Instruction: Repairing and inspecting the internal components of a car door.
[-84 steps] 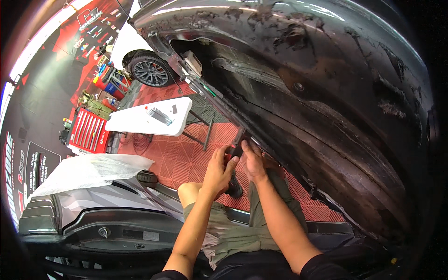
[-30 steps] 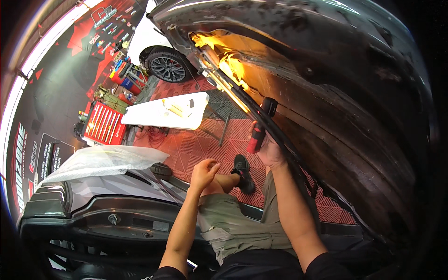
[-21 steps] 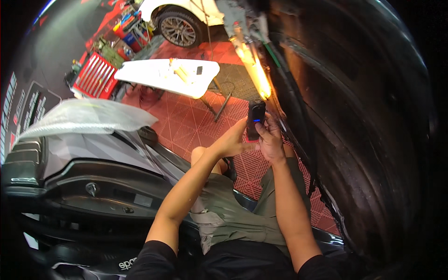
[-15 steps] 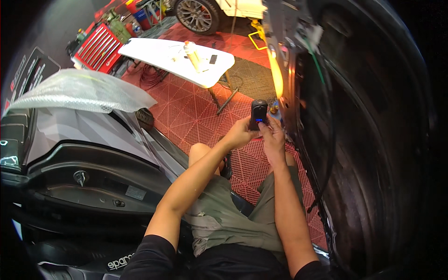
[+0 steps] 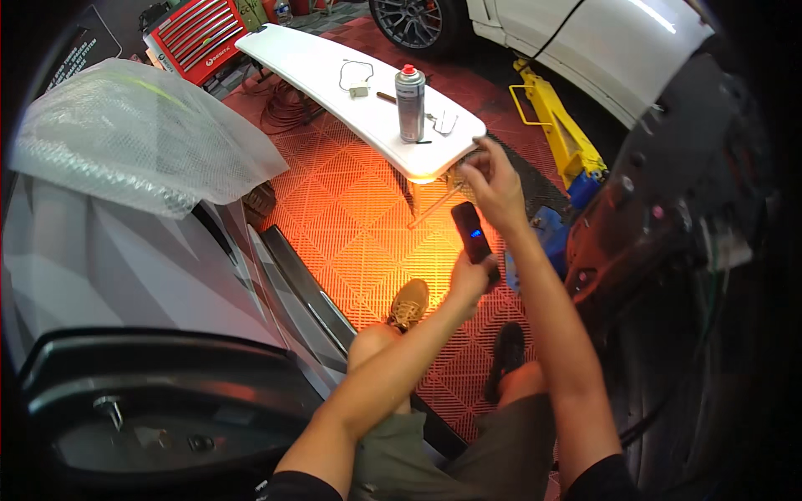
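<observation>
My left hand (image 5: 472, 280) is closed round a black handheld lamp (image 5: 465, 221) with small blue lights on its face; an orange glow falls on the red tiled floor (image 5: 342, 196) around it. My right hand (image 5: 493, 179) is raised above the lamp, fingers bent but apart and holding nothing, near the corner of a white folding table (image 5: 317, 71); whether it touches the table I cannot tell. On the table stand a spray can (image 5: 410, 108) with a red cap, a small pale box (image 5: 359, 89) with a cord, and small flat items.
A camouflage-patterned car body (image 5: 142, 267) with translucent bubble wrap (image 5: 134, 134) is at my left. A dark, stripped panel (image 5: 635, 209) rises at my right. Beyond are a white car (image 5: 585, 42), a yellow jack (image 5: 564, 134), a red tool chest (image 5: 194, 37) and hoses (image 5: 284, 113).
The view has swung from the dark panel toward the table and floor. The lamp, earlier in both hands, is now in my left hand alone; my right hand has let go and moved up.
</observation>
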The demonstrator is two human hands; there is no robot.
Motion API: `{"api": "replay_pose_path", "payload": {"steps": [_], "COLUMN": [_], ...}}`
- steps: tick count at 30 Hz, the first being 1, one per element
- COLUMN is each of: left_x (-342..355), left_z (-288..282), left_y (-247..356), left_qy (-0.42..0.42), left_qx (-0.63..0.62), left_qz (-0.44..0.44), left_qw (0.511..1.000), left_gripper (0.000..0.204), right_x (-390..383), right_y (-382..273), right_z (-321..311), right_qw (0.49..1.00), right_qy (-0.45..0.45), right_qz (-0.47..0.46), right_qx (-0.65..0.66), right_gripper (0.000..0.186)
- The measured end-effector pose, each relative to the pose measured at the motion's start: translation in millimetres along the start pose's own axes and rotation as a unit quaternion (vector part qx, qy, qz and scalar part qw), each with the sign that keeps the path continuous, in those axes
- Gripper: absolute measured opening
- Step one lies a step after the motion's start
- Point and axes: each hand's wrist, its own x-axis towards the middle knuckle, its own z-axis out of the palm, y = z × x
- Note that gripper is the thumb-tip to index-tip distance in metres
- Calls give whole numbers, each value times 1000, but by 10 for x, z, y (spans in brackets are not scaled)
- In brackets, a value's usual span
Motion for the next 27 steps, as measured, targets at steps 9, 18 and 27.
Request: {"api": "replay_pose_path", "payload": {"steps": [9, 18, 27], "left_x": [38, -159, 21], "left_z": [108, -136, -437], "left_y": [-144, -17, 128], "left_qy": [46, -7, 184], "left_qx": [-141, -48, -136], "left_qz": [-16, -55, -3], "left_qw": [989, 997, 973], "left_gripper": [21, 22, 27], "right_x": [1887, 1746, 1755], "right_y": [673, 741, 849], "right_z": [905, 1066, 1587], "right_qw": [991, 978, 978], "right_qy": [24, 79, 155], "right_qz": [-15, -35, 88], "right_qx": [-133, -192, -106], "right_gripper": [120, 57, 138]}}
